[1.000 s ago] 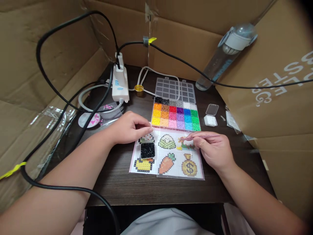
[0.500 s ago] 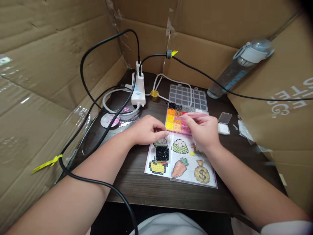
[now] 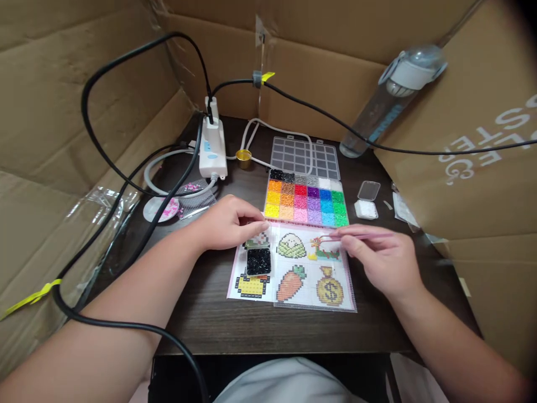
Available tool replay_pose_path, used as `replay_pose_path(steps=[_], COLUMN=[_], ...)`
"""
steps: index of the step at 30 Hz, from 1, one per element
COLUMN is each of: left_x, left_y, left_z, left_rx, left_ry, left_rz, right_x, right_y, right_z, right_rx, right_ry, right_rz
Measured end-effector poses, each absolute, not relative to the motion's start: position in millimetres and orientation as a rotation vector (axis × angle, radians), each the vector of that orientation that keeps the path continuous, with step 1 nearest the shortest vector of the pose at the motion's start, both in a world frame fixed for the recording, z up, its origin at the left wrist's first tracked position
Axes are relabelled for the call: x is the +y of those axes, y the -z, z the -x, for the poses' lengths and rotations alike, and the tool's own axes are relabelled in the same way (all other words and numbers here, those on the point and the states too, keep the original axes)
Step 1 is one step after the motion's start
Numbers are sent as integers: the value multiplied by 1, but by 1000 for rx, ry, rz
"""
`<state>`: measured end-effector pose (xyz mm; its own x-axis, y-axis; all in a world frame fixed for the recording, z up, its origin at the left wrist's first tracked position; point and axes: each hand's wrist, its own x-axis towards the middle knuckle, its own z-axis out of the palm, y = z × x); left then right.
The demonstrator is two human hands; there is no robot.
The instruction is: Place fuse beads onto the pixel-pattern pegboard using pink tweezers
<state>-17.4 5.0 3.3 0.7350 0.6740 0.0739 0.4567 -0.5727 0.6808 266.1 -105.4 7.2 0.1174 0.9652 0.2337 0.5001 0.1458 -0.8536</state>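
My right hand [image 3: 384,260] is closed round pink tweezers [image 3: 369,232], whose tips are over the dragon picture on the pattern sheet [image 3: 308,288]. A clear pegboard appears to lie over the right part of this sheet. My left hand [image 3: 229,224] rests at the sheet's upper left, thumb and index finger drawn together by the clear lid of a small box of black beads [image 3: 259,261]. What lies between those fingertips, if anything, is hidden. Behind the sheet stands a compartment tray [image 3: 267,196] of beads sorted by colour.
A white power strip [image 3: 213,148], gold cup [image 3: 244,159] and dish of pink beads [image 3: 161,209] are at the left. A black cable [image 3: 126,323] crosses over my left forearm. Right are a small white-bead box [image 3: 366,209] and leaning bottle [image 3: 377,115]. Cardboard walls surround the table.
My right hand has moved with the tweezers from above the bead tray, toward me and right, to the dragon picture. The left hand keeps its place at the sheet. The camera view has shifted.
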Motion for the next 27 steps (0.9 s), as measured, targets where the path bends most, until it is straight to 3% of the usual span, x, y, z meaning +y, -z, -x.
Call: replay_pose_path(steps=[7,27], left_x=[5,5], left_y=[-10,-13], left_z=[16,16], left_rx=[848,854], left_ry=[-435,-413], left_rz=[-2286,-2289], right_x=[-114,-109], right_y=[11,11], right_z=[-262,-260], right_rx=[-1600,-1558], right_ry=[-764,-844], right_rz=[1281,1368])
